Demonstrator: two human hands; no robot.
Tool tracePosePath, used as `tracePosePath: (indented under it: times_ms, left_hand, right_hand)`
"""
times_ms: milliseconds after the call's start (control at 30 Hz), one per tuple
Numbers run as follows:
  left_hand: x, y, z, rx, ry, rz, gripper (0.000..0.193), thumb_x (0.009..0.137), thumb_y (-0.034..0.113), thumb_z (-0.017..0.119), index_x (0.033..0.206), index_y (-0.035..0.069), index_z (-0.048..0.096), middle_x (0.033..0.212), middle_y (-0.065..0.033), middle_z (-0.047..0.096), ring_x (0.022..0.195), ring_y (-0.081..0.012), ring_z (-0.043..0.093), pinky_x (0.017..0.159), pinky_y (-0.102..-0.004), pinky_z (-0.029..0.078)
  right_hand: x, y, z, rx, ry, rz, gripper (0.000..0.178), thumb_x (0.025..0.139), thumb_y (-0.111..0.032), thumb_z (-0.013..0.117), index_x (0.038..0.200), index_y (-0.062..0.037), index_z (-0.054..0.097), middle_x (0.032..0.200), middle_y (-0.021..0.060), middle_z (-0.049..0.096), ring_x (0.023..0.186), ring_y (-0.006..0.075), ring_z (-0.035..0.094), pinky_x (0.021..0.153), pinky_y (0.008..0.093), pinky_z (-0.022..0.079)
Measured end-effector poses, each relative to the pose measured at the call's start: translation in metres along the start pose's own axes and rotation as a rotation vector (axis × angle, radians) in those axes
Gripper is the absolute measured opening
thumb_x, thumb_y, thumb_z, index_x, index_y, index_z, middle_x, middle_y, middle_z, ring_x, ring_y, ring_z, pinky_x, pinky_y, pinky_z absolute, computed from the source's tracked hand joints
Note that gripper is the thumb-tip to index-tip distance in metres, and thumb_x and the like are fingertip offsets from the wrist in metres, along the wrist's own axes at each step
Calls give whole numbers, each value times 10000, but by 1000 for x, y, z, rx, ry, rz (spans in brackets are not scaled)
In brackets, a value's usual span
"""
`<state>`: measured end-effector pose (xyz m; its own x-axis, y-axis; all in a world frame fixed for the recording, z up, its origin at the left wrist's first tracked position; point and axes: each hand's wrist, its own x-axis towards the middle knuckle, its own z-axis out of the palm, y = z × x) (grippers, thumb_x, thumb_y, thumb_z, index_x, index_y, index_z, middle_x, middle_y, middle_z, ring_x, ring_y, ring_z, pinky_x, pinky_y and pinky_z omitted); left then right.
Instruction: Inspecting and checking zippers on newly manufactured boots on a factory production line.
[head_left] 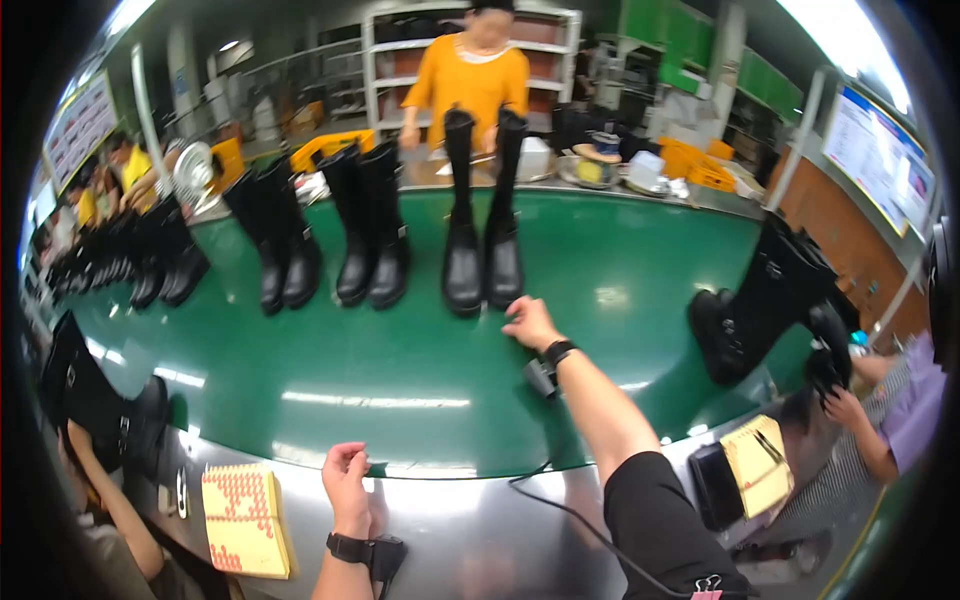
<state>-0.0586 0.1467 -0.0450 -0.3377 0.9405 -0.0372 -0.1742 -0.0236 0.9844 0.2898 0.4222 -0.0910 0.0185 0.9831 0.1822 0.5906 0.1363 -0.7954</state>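
A pair of tall black boots (463, 262) stands upright on the green belt ahead of me. My right hand (531, 324) is just in front of the right boot's toe, its fingers loosely bent and a little apart. Nothing shows in it, and I cannot tell whether a fingertip touches the toe. My left hand (347, 487) hovers above the near metal edge (440, 515), its fingers curled together with nothing visible in them. Both wrists wear black bands with small black devices.
Shorter black boots (372, 225) stand in pairs along the green belt (590, 260) to the left. More boots (765, 300) stand at right. Yellow notepads (243, 520) lie on the near edge. A cable (560, 500) crosses it. A person in orange (465, 85) stands opposite; others work on both sides.
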Motion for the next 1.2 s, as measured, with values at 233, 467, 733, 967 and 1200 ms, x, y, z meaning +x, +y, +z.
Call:
tracePosePath:
  times_ms: [233, 467, 733, 967, 1200]
  left_hand:
    - [7, -12, -5, 34, 2, 46, 134, 832, -15, 537, 941, 36, 597, 830, -6, 558, 693, -79, 485, 632, -213, 389]
    - [11, -18, -5, 50, 10, 67, 141, 823, -19, 527, 935, 34, 595, 819, -3, 560, 670, -72, 480, 618, -207, 385]
    - [13, -25, -6, 58, 47, 101, 113, 838, 4, 534, 931, 38, 589, 809, 3, 553, 663, -69, 477, 610, -200, 384]
    - [14, -25, 1, 138, 43, 27, 115, 835, -5, 545, 932, 27, 597, 791, -4, 561, 671, -74, 499, 619, -202, 409]
    - [-48, 28, 64, 298, -353, 102, 240, 827, 56, 605, 1064, 26, 627, 883, -37, 626, 820, -119, 578, 709, -259, 486]
  right_hand:
    - [-78, -88, -110, -624, 39, -44, 324, 681, -316, 782, 946, -169, 668, 1060, 89, 580, 1073, 281, 542, 866, 458, 462]
    - [-162, -169, -364, -1271, 815, 46, 610, 652, -524, 762, 1139, -199, 591, 1205, 70, 528, 1169, 238, 451, 918, 442, 383]
    - [-212, -119, -508, -1046, 318, 647, 935, 578, -651, 760, 1285, -75, 555, 1340, 187, 461, 1326, 304, 360, 1072, 397, 337]
    - [-192, -106, -503, -983, 359, 486, 731, 609, -512, 811, 1044, 50, 638, 1030, 205, 649, 980, 303, 635, 853, 369, 506]
    - [-222, -214, -405, -1086, 561, 54, 407, 642, -311, 762, 869, 18, 684, 905, 203, 667, 896, 347, 642, 794, 413, 521]
